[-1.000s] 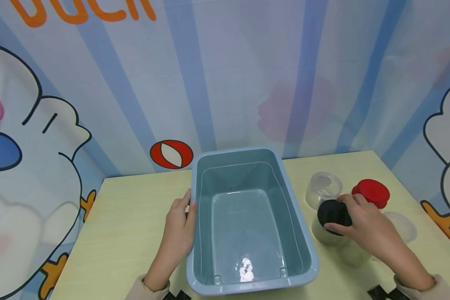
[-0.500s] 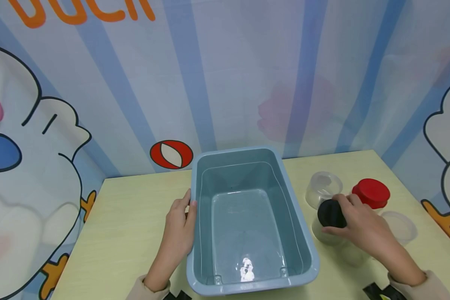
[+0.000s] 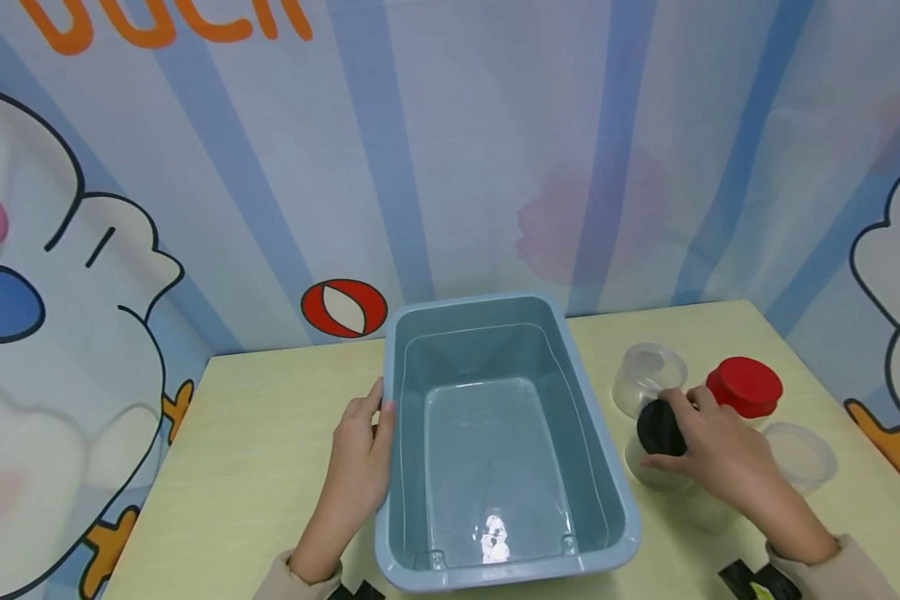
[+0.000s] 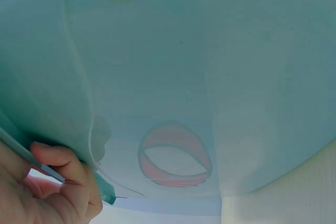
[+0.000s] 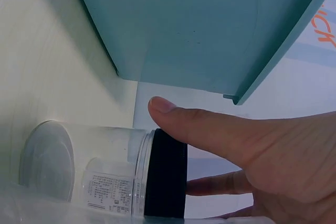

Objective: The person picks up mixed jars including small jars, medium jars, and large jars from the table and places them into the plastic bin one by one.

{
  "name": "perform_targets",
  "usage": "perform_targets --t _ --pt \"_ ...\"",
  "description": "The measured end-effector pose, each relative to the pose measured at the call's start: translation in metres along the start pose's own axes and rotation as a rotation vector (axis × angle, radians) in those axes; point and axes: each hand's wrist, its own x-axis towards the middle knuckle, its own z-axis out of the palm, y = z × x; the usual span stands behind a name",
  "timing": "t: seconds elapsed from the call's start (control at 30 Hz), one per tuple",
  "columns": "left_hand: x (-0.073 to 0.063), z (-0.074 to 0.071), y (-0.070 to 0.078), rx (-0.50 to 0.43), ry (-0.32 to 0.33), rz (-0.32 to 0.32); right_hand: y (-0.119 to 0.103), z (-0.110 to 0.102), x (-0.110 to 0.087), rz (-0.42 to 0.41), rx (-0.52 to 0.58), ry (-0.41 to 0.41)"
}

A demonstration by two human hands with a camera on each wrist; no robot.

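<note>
A blue-grey plastic tub [image 3: 510,577] stands on the table. My left hand [image 3: 362,454] grips its left rim, fingers curled over the edge, as the left wrist view shows on the tub's side wall [image 4: 157,66]. To the right of the tub, my right hand [image 3: 727,446] holds the black lid [image 3: 658,429] of a clear jar from above. Its thumb lies along the near side, and the other fingers reach over the far side. In the right wrist view the clear jar [image 5: 105,142] stands on the table with a printed label [image 5: 110,190] visible through it.
Behind the held jar stands a clear jar [image 3: 645,375], with a red-lidded jar [image 3: 746,387] right of it. Another clear container [image 3: 802,454] is partly behind my right wrist. The pale table [image 3: 270,433] meets a patterned backdrop [image 3: 480,167].
My right hand has shifted slightly left and closer over the black lid, covering more of it. My left hand and the tub have stayed in place.
</note>
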Motion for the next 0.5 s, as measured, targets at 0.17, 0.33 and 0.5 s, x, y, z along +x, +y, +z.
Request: perform_targets --t 0.17,0.33,0.5 --pt "-0.0002 -0.0002 0.0002 0.006 0.0 -0.005 -0.0003 0.0009 0.0017 -0.002 -0.014 -0.006" --pt "-0.0004 -0.0001 0.0009 0.02 0.0 -0.011 -0.0008 0.0014 0.0033 0.005 -0.014 -0.01" --pt "-0.0006 0.0001 0.0007 0.006 0.006 0.005 -0.0015 0.0016 0.0043 -0.015 -0.001 0.021"
